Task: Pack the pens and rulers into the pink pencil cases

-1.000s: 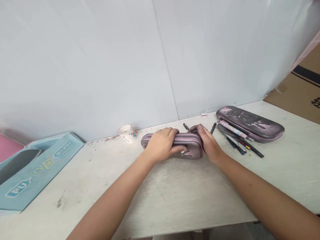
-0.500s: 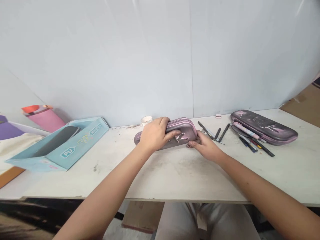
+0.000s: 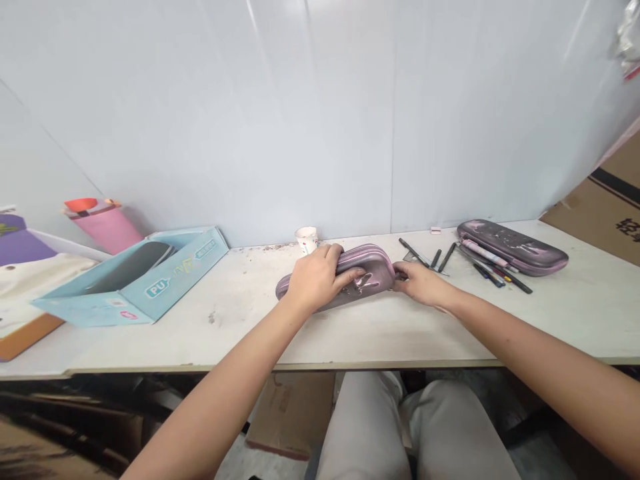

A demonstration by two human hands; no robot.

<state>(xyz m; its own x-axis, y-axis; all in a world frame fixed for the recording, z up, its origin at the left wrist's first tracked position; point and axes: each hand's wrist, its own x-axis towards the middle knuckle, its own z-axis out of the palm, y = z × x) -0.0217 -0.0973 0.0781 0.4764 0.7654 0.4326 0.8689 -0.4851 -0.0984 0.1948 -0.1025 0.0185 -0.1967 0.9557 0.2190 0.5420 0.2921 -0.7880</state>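
Clearance about the held pencil case [image 3: 376, 275]: open in front and to the left, crowded behind and to the right.
In front of the case, bare bench [image 3: 350, 340] runs to the near edge, passable between left forearm [image 3: 240, 360] and right forearm [image 3: 530, 347]. To its left, a free stretch reaches the blue box [image 3: 183, 275]. Behind its left part: paper cup [image 3: 307, 235], then wall [image 3: 325, 133]; tight. From above, left hand [image 3: 319, 277] obstructs its left part. Right end obstructed by right hand [image 3: 419, 283]; past that, loose pens [image 3: 447, 257] lie low, then second pencil case [image 3: 530, 250].
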